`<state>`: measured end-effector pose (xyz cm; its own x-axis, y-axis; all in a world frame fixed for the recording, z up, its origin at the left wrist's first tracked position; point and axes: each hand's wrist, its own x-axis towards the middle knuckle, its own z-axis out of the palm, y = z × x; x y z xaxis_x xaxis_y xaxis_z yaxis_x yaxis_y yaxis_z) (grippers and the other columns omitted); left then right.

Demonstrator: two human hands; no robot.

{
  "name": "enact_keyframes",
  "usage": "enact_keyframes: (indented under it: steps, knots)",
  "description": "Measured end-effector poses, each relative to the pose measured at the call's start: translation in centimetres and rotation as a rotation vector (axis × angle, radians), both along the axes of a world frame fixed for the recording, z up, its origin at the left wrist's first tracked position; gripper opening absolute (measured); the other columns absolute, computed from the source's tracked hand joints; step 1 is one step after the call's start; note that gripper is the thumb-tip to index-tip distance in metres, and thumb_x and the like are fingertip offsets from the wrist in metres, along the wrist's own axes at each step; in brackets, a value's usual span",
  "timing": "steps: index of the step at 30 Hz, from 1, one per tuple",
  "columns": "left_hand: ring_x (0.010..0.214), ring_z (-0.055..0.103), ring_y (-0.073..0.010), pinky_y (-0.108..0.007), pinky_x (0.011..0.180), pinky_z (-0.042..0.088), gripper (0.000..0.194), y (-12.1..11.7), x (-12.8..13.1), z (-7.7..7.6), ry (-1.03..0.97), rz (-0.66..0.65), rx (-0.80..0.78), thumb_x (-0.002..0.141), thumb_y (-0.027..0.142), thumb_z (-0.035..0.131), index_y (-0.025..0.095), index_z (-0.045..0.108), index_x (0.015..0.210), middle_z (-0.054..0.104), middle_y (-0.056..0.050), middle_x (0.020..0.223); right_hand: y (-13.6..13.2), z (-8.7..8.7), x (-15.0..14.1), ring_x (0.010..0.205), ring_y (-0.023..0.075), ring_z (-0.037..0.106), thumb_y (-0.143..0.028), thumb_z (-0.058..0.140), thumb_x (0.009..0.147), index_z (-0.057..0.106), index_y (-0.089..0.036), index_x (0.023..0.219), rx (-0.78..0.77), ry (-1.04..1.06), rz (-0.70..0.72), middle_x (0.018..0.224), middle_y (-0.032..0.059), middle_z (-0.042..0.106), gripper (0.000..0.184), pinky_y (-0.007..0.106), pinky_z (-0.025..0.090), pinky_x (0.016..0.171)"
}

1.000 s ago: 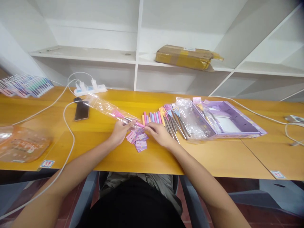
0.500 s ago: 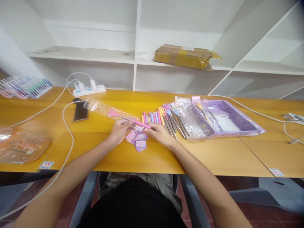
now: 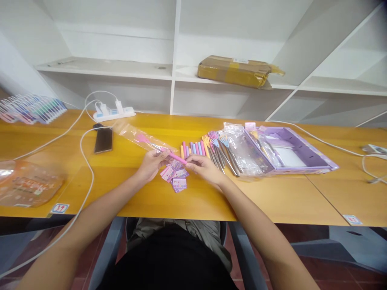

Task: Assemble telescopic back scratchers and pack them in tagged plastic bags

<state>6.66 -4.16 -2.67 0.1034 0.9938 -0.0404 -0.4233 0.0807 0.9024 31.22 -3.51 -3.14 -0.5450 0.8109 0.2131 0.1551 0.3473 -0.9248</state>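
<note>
A pink back scratcher point(image 3: 177, 157) slants between my hands, its claw-shaped head inside a clear plastic bag point(image 3: 127, 131). My left hand point(image 3: 151, 164) pinches the scratcher's middle at the bag's mouth. The fingers of my right hand point(image 3: 204, 167) close on the end of the pink handle. Small purple printed cards point(image 3: 179, 184) lie in a loose pile just below the handle. Behind my right hand is a row of coloured handle grips point(image 3: 196, 149). Several back scratchers point(image 3: 225, 155) with metal rods and claw heads lie fanned to the right.
Clear bags point(image 3: 244, 157) lie against a purple box point(image 3: 314, 159) on the right. On the left are a phone point(image 3: 103, 140), a power strip point(image 3: 115, 114), white cables, an orange bag point(image 3: 30, 183) and a bundle of pens point(image 3: 33, 109). A taped carton point(image 3: 232, 71) rests on the shelf.
The pink handle first slid further out to the right between my hands, then drew slightly back left. The scratcher's head has shifted a little left inside the bag.
</note>
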Motion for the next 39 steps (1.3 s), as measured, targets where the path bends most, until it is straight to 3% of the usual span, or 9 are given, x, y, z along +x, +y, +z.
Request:
enact_keyframes:
  steps: [8,12,16,18,21,26,29,33,39]
  knots:
    - [0.081,0.075,-0.0201,-0.031,0.077,0.059,0.044,-1.5,1.2,-1.6,0.183,-0.196,0.082,0.078,0.051,0.094,0.013,0.084,0.097,0.083,-0.011,0.095,-0.1,-0.8,-0.6,0.077,0.0164,0.056,-0.061,0.068,0.099,0.069,-0.02,0.092,0.046,-0.075,-0.019,0.086,0.0019,0.063,0.042,0.029,0.046,0.071]
    - [0.082,0.075,-0.0214,-0.032,0.077,0.058,0.041,-1.7,1.3,-1.6,0.227,-0.2,0.098,0.079,0.051,0.092,0.014,0.084,0.097,0.082,-0.01,0.094,-0.3,-0.7,-0.7,0.078,0.0172,0.057,-0.064,0.066,0.099,0.068,-0.02,0.093,0.037,-0.078,-0.002,0.087,0.0023,0.064,0.044,0.029,0.047,0.071]
    - [0.086,0.075,-0.022,-0.032,0.081,0.058,0.038,-1.4,1.1,-0.9,0.162,-0.157,0.081,0.077,0.047,0.093,0.015,0.084,0.095,0.082,-0.01,0.096,-0.4,-0.6,-0.4,0.067,0.015,0.053,-0.059,0.048,0.11,0.066,-0.022,0.11,-0.018,0.024,0.0,0.085,0.0003,0.061,0.041,0.03,0.047,0.067]
    - [0.081,0.074,-0.0197,-0.031,0.079,0.057,0.036,-1.2,1.0,-0.5,0.118,-0.131,0.042,0.074,0.045,0.095,0.015,0.083,0.09,0.081,-0.009,0.091,-0.2,-0.7,-0.2,0.065,0.0144,0.052,-0.049,0.043,0.113,0.063,-0.024,0.123,0.036,0.057,-0.025,0.09,0.0007,0.061,0.034,0.03,0.048,0.067]
    - [0.076,0.071,-0.0167,-0.029,0.076,0.056,0.032,-1.0,0.9,-0.2,0.081,-0.097,-0.002,0.069,0.04,0.096,0.016,0.081,0.083,0.08,-0.006,0.086,-0.1,-0.8,0.1,0.074,0.0159,0.055,-0.035,0.056,0.107,0.061,-0.028,0.134,0.25,0.0,-0.062,0.105,0.0042,0.061,0.029,0.034,0.052,0.075]
    - [0.08,0.07,-0.0172,-0.029,0.076,0.054,0.031,-1.1,0.9,-0.2,0.116,-0.161,-0.003,0.074,0.04,0.093,0.015,0.081,0.089,0.079,-0.007,0.092,-0.5,-0.4,0.0,0.083,0.0181,0.056,-0.033,0.07,0.102,0.077,-0.029,0.109,0.393,-0.07,-0.021,0.12,0.0082,0.055,0.01,0.037,0.055,0.075]
    - [0.086,0.072,-0.0192,-0.03,0.082,0.055,0.039,-1.3,1.0,-0.3,0.129,-0.196,0.043,0.073,0.037,0.096,0.017,0.082,0.103,0.08,-0.007,0.099,-0.8,-0.1,-0.2,0.095,0.022,0.06,-0.037,0.073,0.101,0.079,-0.028,0.095,0.43,-0.029,-0.023,0.12,0.0087,0.057,0.012,0.041,0.058,0.083]
    - [0.083,0.071,-0.0196,-0.03,0.077,0.054,0.049,-1.8,1.4,-0.5,0.138,-0.246,0.043,0.071,0.037,0.098,0.019,0.081,0.112,0.08,-0.006,0.094,-0.9,0.1,-0.5,0.096,0.024,0.064,-0.043,0.073,0.101,0.077,-0.027,0.098,0.409,-0.008,-0.037,0.111,0.0088,0.067,0.017,0.042,0.057,0.084]
    - [0.065,0.062,-0.0148,-0.027,0.058,0.046,0.051,-2.1,1.6,-0.5,0.126,-0.329,0.002,0.078,0.062,0.089,0.017,0.081,0.1,0.076,-0.007,0.086,-0.9,-0.2,-0.7,0.081,0.0204,0.064,-0.05,0.074,0.1,0.075,-0.024,0.098,0.367,-0.018,-0.04,0.094,0.0058,0.07,0.025,0.037,0.053,0.077]
